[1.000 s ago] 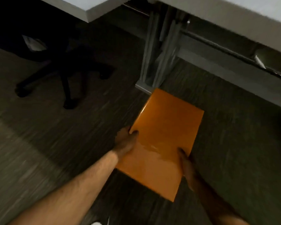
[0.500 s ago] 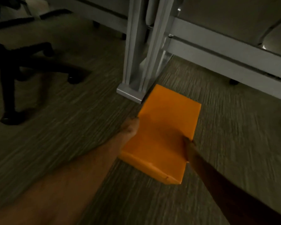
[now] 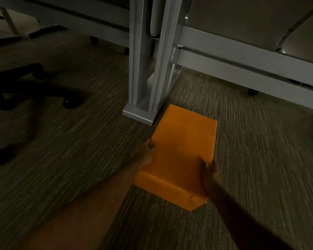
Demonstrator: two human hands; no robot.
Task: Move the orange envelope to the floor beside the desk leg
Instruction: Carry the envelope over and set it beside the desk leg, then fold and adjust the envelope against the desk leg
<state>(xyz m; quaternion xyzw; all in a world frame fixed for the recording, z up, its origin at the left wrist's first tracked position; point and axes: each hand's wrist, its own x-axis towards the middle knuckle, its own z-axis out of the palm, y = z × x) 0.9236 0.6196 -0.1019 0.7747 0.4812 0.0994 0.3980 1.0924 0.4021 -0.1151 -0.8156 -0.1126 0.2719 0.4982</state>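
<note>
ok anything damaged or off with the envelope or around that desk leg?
One small thing: the orange envelope has a small nick or crease near its near right corner, and its near end bends down in a fold. Both hands, left hand and right hand, grip its sides. The desk leg and carpet look normal.

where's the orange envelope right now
In the head view the orange envelope sits just right of centre, held at its edges by the left hand and right hand, its far corner beside the desk leg foot.
</note>
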